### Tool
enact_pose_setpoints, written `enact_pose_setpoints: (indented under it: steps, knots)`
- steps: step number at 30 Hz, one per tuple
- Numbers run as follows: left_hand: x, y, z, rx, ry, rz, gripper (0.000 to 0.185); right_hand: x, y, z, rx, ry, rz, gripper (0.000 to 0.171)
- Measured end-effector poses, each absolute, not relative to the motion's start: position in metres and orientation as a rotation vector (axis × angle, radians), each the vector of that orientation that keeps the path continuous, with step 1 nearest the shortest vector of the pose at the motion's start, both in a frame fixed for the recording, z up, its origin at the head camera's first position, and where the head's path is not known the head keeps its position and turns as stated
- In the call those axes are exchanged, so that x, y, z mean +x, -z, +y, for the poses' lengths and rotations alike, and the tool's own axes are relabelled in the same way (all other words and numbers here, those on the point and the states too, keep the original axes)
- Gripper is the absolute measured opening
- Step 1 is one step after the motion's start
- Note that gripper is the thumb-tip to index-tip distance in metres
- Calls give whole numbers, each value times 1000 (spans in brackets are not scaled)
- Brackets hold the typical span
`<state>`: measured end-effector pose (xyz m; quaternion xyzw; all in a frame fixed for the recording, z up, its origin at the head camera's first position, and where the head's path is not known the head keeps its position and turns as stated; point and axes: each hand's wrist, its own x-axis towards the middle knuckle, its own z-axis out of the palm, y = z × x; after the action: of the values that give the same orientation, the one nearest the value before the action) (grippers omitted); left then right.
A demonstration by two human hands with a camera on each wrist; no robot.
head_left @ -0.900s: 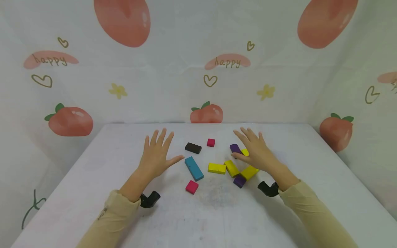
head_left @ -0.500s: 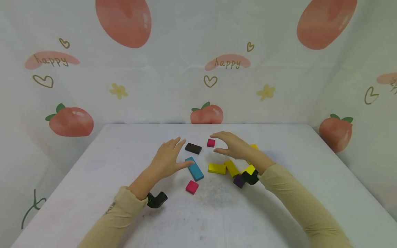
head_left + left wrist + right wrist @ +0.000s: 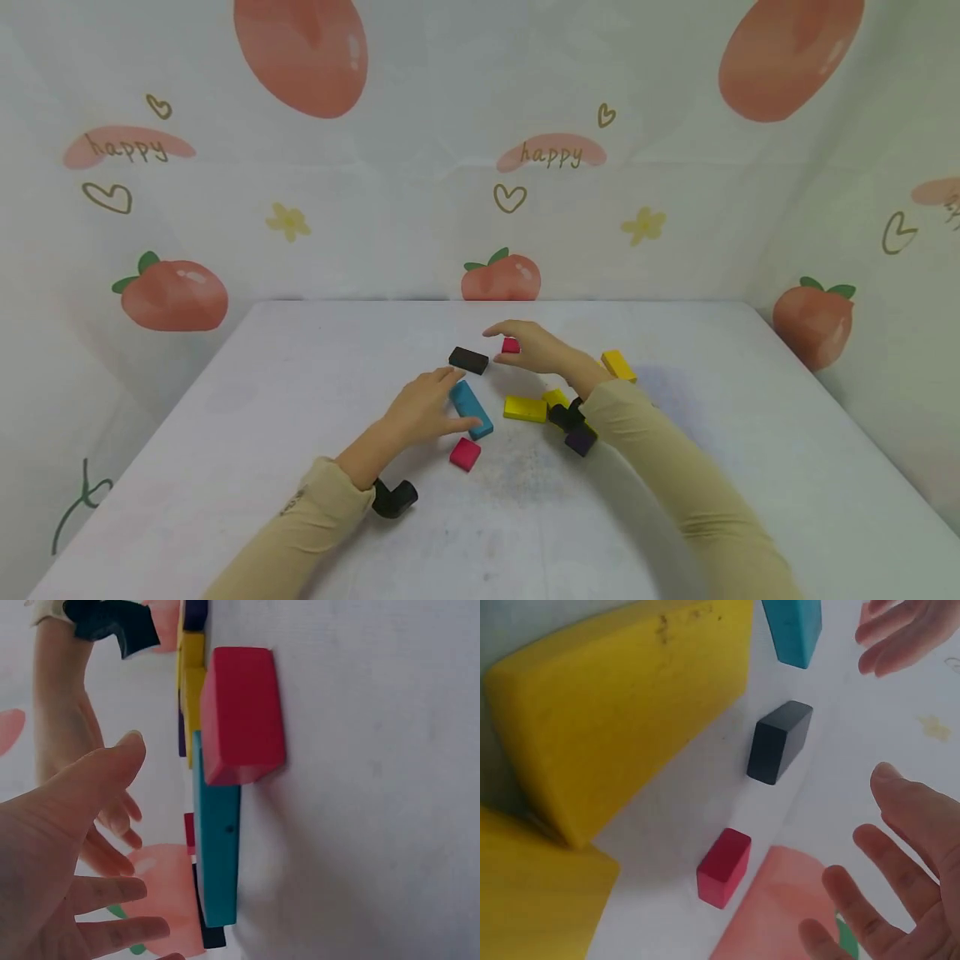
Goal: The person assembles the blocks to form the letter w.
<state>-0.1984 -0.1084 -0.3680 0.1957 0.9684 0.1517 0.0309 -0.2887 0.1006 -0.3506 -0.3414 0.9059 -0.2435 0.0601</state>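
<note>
In the head view my left hand (image 3: pixel 422 408) hovers at the left side of a blue block (image 3: pixel 472 410), its thumb crossing in front of the block's near end. The fingers are relaxed and hold nothing. My right hand (image 3: pixel 534 346) hangs over the far part of the table, partly covering a small red block (image 3: pixel 511 345). A black block (image 3: pixel 468 360) lies just left of its fingertips. The right wrist view shows those fingers spread and apart from the red block (image 3: pixel 724 868) and the black block (image 3: pixel 780 742). Another red block (image 3: pixel 466 454) lies below my left thumb.
A yellow block (image 3: pixel 525 408) lies in the middle of the white table (image 3: pixel 300 350). More yellow pieces and a purple block (image 3: pixel 580 440) lie under my right wrist, partly hidden by its black camera mount (image 3: pixel 566 415). Farther right sits another yellow block (image 3: pixel 618 366).
Both hands have moved inward: the left to the right and nearer, beside the blue block, the right to the left over the far red block. Their fingers have gone from spread to relaxed. The blocks stay put.
</note>
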Motion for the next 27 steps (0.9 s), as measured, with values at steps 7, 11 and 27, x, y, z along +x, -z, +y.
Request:
enact_pose_setpoints:
  steps: [7,11,27]
  knots:
    - [-198,376,-104,590,-480,2966,82,-295,358,92,-1091,743,2699,44]
    - [-198,378,-103,592,-496,2962,82,-297,361,87,-1085,727,2680,44]
    - [-199,382,-100,572,-501,2976,79,-307,369,68,-972,590,2635,47]
